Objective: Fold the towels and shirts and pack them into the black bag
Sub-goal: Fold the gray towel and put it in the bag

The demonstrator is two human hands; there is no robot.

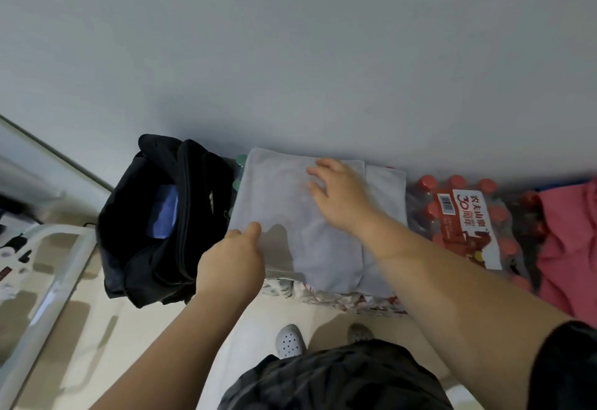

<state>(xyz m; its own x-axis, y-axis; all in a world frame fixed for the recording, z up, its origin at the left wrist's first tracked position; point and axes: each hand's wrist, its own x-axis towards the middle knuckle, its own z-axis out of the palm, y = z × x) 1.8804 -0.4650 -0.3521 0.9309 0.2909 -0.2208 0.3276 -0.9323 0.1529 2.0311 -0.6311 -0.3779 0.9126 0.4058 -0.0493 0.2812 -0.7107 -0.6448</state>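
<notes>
Grey towel (281,190) mid-fold: right hand (337,196) flat on top, fingers spread; left hand (231,257) at edge, can't tell if pinching. Nxt prob: lift to bag (135,248) just left.

Wide head-worn view — facing forward and down, close above the left hand (231,261) and right hand (339,196); edges perhaps blurred.
</notes>
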